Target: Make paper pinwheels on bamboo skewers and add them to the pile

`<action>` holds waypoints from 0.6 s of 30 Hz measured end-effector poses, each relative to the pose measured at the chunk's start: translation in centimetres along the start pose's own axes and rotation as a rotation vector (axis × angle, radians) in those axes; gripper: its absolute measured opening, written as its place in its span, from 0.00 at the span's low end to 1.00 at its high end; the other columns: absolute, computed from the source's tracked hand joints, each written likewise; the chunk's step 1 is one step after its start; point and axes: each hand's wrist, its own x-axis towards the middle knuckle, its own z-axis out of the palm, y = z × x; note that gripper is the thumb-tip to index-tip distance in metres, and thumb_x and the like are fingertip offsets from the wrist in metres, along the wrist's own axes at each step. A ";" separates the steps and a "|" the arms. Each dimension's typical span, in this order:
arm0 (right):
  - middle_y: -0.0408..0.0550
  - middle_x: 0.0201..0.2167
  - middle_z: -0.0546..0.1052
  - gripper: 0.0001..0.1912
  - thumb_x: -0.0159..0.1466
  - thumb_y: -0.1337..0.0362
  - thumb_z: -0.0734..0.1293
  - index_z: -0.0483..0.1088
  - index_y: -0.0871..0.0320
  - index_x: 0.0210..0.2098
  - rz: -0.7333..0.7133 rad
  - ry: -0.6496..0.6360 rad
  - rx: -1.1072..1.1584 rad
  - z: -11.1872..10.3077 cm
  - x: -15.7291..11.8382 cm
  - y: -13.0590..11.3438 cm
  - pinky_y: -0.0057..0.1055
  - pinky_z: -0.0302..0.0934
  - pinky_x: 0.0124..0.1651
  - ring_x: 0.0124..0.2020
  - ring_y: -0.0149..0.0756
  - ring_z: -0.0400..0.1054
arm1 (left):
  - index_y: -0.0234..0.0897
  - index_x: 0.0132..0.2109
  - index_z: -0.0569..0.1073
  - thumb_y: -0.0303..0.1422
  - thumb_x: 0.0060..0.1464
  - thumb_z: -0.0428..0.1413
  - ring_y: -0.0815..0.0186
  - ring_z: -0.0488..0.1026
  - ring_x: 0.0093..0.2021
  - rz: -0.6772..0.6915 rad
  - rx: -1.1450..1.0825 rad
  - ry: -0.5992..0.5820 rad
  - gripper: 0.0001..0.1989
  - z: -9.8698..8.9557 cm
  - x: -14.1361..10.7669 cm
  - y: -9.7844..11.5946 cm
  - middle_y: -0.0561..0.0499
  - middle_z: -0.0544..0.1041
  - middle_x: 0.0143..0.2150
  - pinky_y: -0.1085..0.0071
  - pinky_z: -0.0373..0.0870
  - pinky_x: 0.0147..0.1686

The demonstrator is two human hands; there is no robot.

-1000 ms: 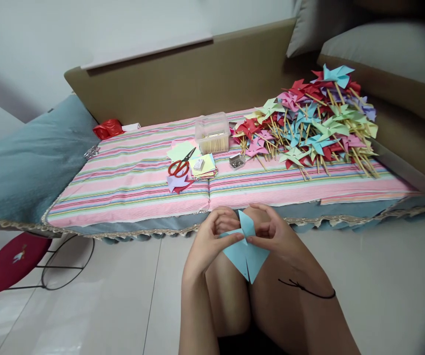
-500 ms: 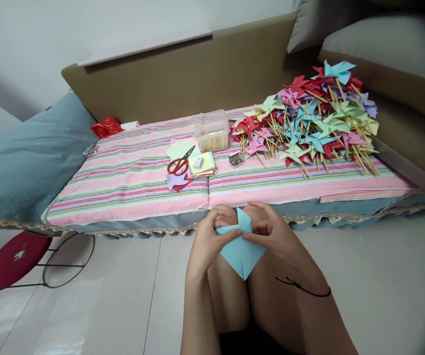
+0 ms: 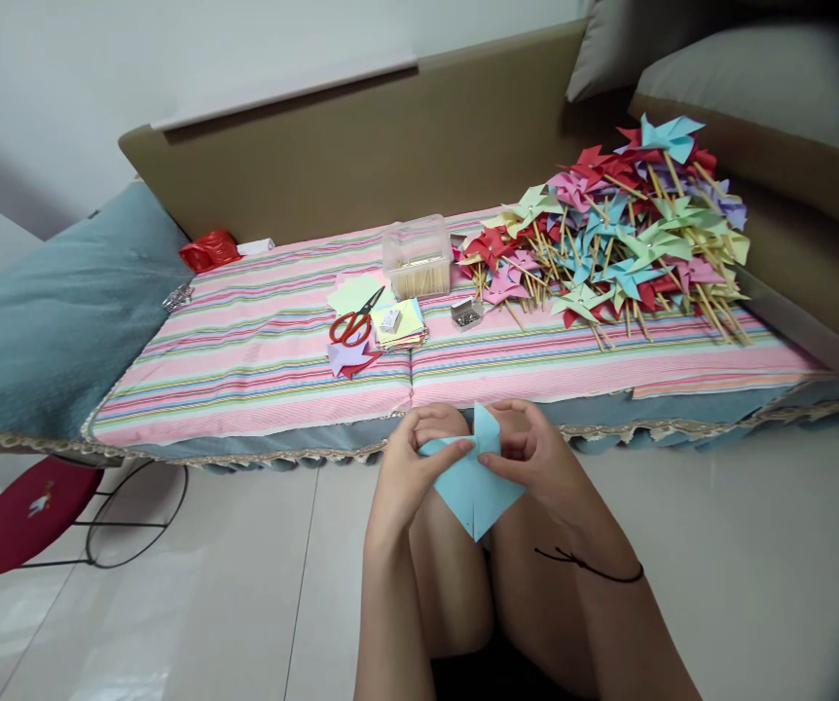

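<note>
Blue ppr (image 3: 472,485) — btm edges (image 3: 457,514) slightly higher

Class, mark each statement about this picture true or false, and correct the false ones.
1. The left hand and right hand both hold the blue paper. True.
2. The scissors have blue handles. False: the handles of the scissors are red.
3. The clear box has thin sticks in it. True.
4. The black cord is round the left wrist. False: the black cord is round the right wrist.
5. The stool has a dark red seat. True.
</note>
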 end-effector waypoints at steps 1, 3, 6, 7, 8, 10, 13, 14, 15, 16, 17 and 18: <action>0.38 0.23 0.75 0.31 0.43 0.61 0.76 0.62 0.52 0.44 0.027 0.001 0.057 0.1 0.1 0.0 0.31 0.62 0.25 0.23 0.36 0.69 | 0.38 0.44 0.68 0.37 0.43 0.65 0.67 0.73 0.32 -0.005 -0.072 0.044 0.22 0.0 0.0 0.1 0.50 0.79 0.33 0.72 0.65 0.32; 0.39 0.25 0.77 0.34 0.43 0.60 0.77 0.59 0.51 0.45 0.050 0.030 0.158 0.2 0.2 0.0 0.32 0.63 0.29 0.26 0.38 0.71 | 0.38 0.47 0.65 0.40 0.45 0.63 0.68 0.73 0.33 -0.024 -0.204 0.109 0.24 0.1 0.1 0.2 0.48 0.79 0.38 0.72 0.66 0.33; 0.42 0.27 0.79 0.34 0.42 0.59 0.78 0.58 0.51 0.44 0.043 0.093 0.228 0.3 0.4 0.1 0.33 0.63 0.31 0.28 0.39 0.72 | 0.39 0.50 0.62 0.37 0.41 0.66 0.68 0.73 0.34 -0.055 -0.302 0.062 0.30 0.4 0.2 0.0 0.49 0.78 0.39 0.70 0.68 0.36; 0.42 0.26 0.79 0.34 0.42 0.59 0.78 0.58 0.52 0.43 0.046 0.104 0.238 0.3 0.4 0.1 0.33 0.63 0.31 0.28 0.38 0.72 | 0.40 0.51 0.60 0.34 0.38 0.68 0.68 0.73 0.34 -0.053 -0.297 0.040 0.34 0.7 0.3 -0.1 0.50 0.77 0.38 0.69 0.68 0.37; 0.41 0.26 0.79 0.35 0.42 0.59 0.78 0.57 0.52 0.43 0.049 0.109 0.242 0.3 0.4 0.1 0.32 0.63 0.31 0.27 0.37 0.72 | 0.40 0.52 0.59 0.32 0.35 0.69 0.68 0.73 0.33 -0.043 -0.274 0.035 0.37 0.9 0.4 -0.3 0.52 0.77 0.36 0.69 0.68 0.37; 0.41 0.24 0.79 0.35 0.41 0.58 0.78 0.57 0.52 0.42 0.049 0.108 0.235 0.5 0.4 0.3 0.33 0.63 0.30 0.25 0.37 0.71 | 0.41 0.53 0.59 0.31 0.34 0.69 0.68 0.73 0.32 -0.009 -0.196 0.083 0.39 1.5 0.5 -0.7 0.54 0.75 0.34 0.71 0.68 0.35; 0.41 0.24 0.79 0.34 0.42 0.57 0.78 0.57 0.51 0.41 0.045 0.100 0.198 0.6 0.4 0.4 0.34 0.64 0.30 0.25 0.38 0.72 | 0.40 0.52 0.61 0.33 0.36 0.68 0.67 0.72 0.32 0.035 -0.100 0.183 0.37 2.1 0.9 -1.4 0.53 0.74 0.34 0.72 0.67 0.33; 0.41 0.25 0.79 0.34 0.42 0.56 0.78 0.57 0.51 0.41 0.044 0.101 0.189 0.7 0.4 0.5 0.35 0.64 0.30 0.25 0.39 0.72 | 0.40 0.52 0.61 0.33 0.36 0.68 0.67 0.72 0.32 0.043 -0.089 0.199 0.36 2.1 1.0 -1.5 0.52 0.75 0.35 0.71 0.67 0.33; 0.41 0.25 0.79 0.34 0.42 0.56 0.78 0.57 0.51 0.41 0.044 0.101 0.183 0.7 0.4 0.5 0.35 0.64 0.30 0.25 0.39 0.72 | 0.40 0.52 0.62 0.33 0.36 0.68 0.67 0.72 0.32 0.046 -0.086 0.205 0.36 2.1 1.2 -1.7 0.52 0.75 0.36 0.71 0.67 0.34; 0.41 0.25 0.79 0.34 0.42 0.57 0.78 0.57 0.51 0.41 0.044 0.098 0.181 0.7 0.4 0.6 0.35 0.64 0.30 0.25 0.39 0.72 | 0.39 0.52 0.62 0.33 0.36 0.68 0.67 0.72 0.32 0.047 -0.088 0.207 0.36 2.1 1.2 -1.8 0.52 0.75 0.37 0.71 0.67 0.34; 0.42 0.25 0.80 0.34 0.42 0.57 0.78 0.57 0.51 0.42 0.044 0.092 0.181 0.7 0.4 0.6 0.35 0.65 0.30 0.26 0.39 0.73 | 0.39 0.52 0.62 0.33 0.36 0.68 0.68 0.72 0.32 0.047 -0.092 0.206 0.35 2.0 1.3 -1.9 0.52 0.74 0.36 0.71 0.67 0.34; 0.42 0.26 0.80 0.34 0.43 0.57 0.78 0.57 0.51 0.42 0.044 0.083 0.179 0.7 0.4 0.6 0.35 0.65 0.30 0.26 0.39 0.73 | 0.39 0.52 0.62 0.32 0.36 0.68 0.68 0.72 0.32 0.048 -0.097 0.204 0.35 1.9 1.4 -2.0 0.52 0.74 0.36 0.71 0.68 0.34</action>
